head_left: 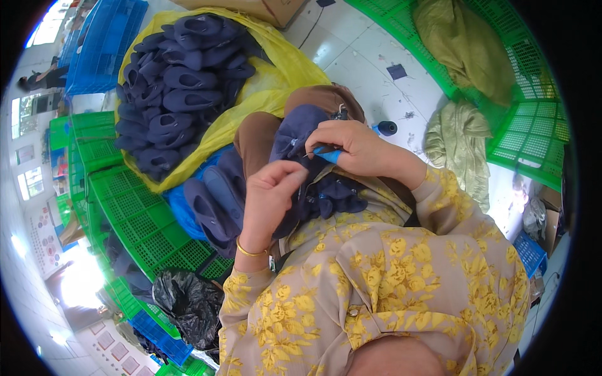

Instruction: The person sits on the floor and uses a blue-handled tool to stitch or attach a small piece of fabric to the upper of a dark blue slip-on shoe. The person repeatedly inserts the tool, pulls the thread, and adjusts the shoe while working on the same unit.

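My left hand (pixel 274 191), with a gold bangle at the wrist, is closed in a pinch over my lap; whatever lies between its fingertips is too small to make out. To its upper right, my right hand (pixel 351 147) has its fingers pinched together at the edge of a dark blue shoe (pixel 305 119) lying on my knee. A thin, pale sliver shows at those fingertips, too fine to identify. Blue tape (pixel 328 155) wraps one right finger. Small bunched dark blue pieces (pixel 335 195) sit in my lap below the hands. More dark blue shoes (pixel 210 207) lie by my left thigh.
A yellow sack (pixel 276 72) heaped with dark blue shoes (pixel 188 78) stands at the far left. Green crates (pixel 147 219) line the left side, near a black plastic bag (pixel 188 301). A dark thread spool (pixel 387 128) lies on the floor; another green crate (pixel 523 135) stands right.
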### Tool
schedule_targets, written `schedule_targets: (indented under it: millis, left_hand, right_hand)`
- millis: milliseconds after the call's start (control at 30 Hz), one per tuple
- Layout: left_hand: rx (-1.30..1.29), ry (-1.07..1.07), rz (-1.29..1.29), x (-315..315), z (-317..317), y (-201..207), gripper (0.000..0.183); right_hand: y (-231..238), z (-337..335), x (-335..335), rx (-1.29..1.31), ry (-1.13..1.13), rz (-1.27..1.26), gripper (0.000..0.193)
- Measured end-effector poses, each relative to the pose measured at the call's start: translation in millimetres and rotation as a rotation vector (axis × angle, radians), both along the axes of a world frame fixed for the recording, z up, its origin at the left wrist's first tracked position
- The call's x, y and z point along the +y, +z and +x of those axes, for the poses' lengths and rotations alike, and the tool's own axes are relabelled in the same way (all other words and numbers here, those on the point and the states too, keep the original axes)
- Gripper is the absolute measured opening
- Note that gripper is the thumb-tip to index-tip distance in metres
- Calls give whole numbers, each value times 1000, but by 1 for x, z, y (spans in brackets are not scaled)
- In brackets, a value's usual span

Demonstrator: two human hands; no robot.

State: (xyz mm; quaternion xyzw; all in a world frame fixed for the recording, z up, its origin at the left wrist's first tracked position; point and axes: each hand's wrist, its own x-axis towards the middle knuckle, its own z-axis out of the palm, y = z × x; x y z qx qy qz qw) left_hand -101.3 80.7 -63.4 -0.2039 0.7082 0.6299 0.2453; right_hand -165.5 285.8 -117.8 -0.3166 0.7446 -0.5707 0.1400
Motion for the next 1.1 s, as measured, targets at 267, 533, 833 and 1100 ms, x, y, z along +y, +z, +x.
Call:
schedule_targets:
  millis: [267, 533, 833, 1100]
  left_hand:
    - [75, 141, 118, 6, -12, -6, 8]
    - [539, -166, -412, 20, -2, -14, 8]
    - [701, -150, -652, 15, -16, -18, 7]
    - [670, -143, -565, 13, -16, -24, 7]
  right_hand:
    - [8, 1, 4, -70, 45, 30, 13]
    - [7, 3, -18, -268, -344, -505, 6]
    - [-58, -34, 116, -757, -826, -1024, 8]
    - [-82, -24, 243, -577, -1044, -1212, 10]
